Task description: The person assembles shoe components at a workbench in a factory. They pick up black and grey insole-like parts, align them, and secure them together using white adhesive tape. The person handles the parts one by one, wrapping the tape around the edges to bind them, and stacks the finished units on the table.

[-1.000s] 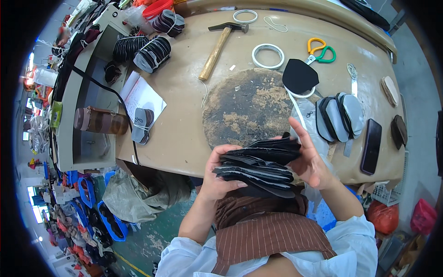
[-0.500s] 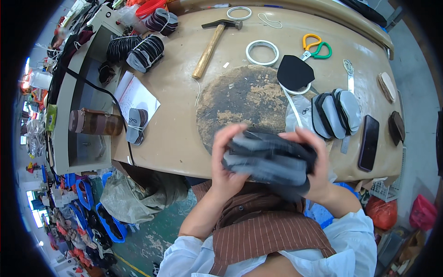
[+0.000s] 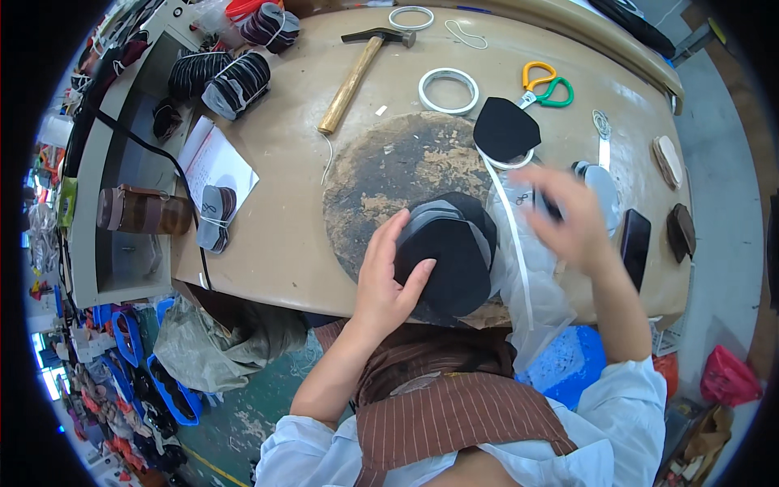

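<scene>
A tan-brown worktop (image 3: pixel 276 268) spreads around and beyond the left grip (image 3: pixel 381 280) and the right grip (image 3: pixel 572 215), with a soft sheen on its surface and a long brown roll (image 3: pixel 604 40) along its far edge. Well left of the left grip, an open-fronted grey cabinet (image 3: pixel 83 260) stands at the worktop's end. Below and left of that grip lies green floor (image 3: pixel 235 426), scuffed pale and crossed by 1 yellow line (image 3: pixel 213 465), with blue bins (image 3: pixel 174 398) beyond. Farthest left of it, bright panes (image 3: pixel 57 383) glow. Right of the right grip, past the worktop, runs grey floor (image 3: pixel 726 211).
</scene>
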A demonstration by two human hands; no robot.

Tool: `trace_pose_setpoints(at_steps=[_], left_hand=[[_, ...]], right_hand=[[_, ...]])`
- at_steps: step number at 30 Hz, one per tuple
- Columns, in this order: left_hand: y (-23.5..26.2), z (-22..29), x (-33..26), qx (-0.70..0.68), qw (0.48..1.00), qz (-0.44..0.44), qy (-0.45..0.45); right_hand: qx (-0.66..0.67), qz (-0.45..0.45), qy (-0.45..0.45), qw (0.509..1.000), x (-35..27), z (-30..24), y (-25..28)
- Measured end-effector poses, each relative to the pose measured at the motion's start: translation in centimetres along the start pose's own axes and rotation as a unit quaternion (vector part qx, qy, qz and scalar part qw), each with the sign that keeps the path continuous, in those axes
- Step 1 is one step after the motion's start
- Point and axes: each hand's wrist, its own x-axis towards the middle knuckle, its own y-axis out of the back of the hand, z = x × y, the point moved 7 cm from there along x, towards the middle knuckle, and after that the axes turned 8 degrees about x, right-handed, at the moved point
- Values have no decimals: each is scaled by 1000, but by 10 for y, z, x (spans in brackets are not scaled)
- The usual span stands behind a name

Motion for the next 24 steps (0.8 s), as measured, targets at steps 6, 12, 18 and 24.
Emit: trace_pose_setpoints(at_steps=[6, 12, 18, 24], left_hand=[[0, 2, 1, 7, 999, 38, -20], [2, -20, -8, -149, 985, 83, 18], [20, 4, -17, -17, 997, 57, -40], [11, -3, -35, -116, 990, 70, 25]], right_hand=[[-136, 68, -238, 959, 57, 125, 28], [37, 126, -242, 961, 65, 130, 37], [-312, 225, -31, 923, 33, 108, 81], [76, -73, -141, 984, 0, -9, -44]])
